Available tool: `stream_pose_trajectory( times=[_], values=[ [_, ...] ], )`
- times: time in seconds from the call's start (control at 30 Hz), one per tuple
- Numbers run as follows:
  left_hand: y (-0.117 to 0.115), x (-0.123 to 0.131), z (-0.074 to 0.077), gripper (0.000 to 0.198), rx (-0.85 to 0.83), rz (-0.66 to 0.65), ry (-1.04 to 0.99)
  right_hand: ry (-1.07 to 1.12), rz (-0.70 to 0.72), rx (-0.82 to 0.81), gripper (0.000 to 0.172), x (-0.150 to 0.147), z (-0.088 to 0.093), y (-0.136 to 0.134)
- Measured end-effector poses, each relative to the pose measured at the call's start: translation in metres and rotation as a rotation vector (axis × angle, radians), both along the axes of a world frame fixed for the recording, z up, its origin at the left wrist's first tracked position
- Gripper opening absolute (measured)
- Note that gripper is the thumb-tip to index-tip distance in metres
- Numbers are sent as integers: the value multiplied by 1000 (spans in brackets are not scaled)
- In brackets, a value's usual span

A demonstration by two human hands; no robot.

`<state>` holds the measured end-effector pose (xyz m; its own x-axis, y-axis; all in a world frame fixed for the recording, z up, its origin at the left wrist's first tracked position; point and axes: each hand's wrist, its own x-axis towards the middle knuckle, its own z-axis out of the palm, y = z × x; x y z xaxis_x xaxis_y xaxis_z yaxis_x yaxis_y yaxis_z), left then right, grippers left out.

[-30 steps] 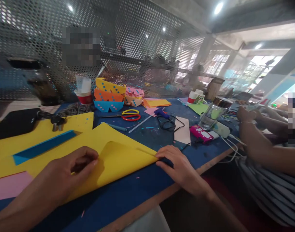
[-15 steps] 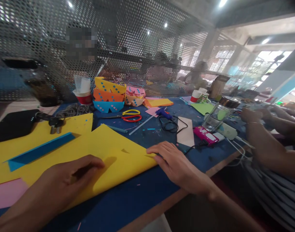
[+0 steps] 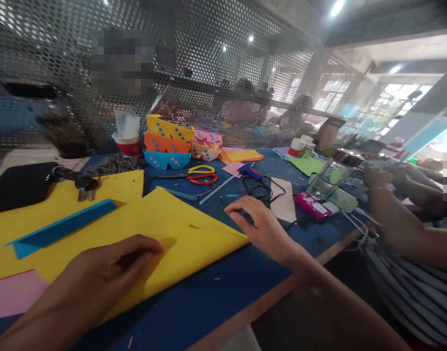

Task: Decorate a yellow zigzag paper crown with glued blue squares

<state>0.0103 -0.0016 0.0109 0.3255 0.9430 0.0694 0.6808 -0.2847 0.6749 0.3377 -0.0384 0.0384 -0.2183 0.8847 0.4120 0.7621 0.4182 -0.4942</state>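
Observation:
A large yellow sheet point(image 3: 186, 248) lies folded over on the blue table point(image 3: 216, 302), its right corner pointed. Over its lower left part is my left hand point(image 3: 106, 273), fingers curved with a gap between thumb and forefinger and nothing seen in them. My right hand point(image 3: 262, 226) hovers by the sheet's right corner, thumb and fingers apart, holding nothing. On the yellow paper at the left rests a folded blue strip point(image 3: 66, 226). A pink sheet point(image 3: 14, 294) sits near my left wrist.
Behind the sheet are scissors point(image 3: 203, 175), paper crowns point(image 3: 168, 146), a blue glue gun point(image 3: 250, 171) with its cable, and a red-white cup point(image 3: 128, 144). A glass jar point(image 3: 327, 175) and a pink device point(image 3: 313, 205) stand at the right, near another person's arm point(image 3: 402, 219).
My right hand has lifted off the sheet's right corner and moved slightly up. My left hand has hardly moved. The view has shifted slightly.

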Motion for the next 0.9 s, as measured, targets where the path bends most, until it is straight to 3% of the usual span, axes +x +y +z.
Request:
stream_pose_trajectory(
  times=[0.13, 0.3, 0.57, 0.77, 0.9],
  values=[
    [-1, 1, 6, 37, -2, 15, -8, 68, 93, -133, 19, 20, -10, -31],
    [-2, 6, 16, 37, 11, 1, 9, 51, -33, -98, 11, 29, -29, -57],
    [22, 13, 22, 43, 20, -118, 110, 80, -78, -50, 9, 23, -37, -60],
    [13, 14, 23, 59, 7, -72, 128, 75, -77, -19, 8, 24, -41, -64],
    [14, 14, 20, 56, -6, -100, 212, 97, -63, -5, 8, 25, -41, -66]
  ],
)
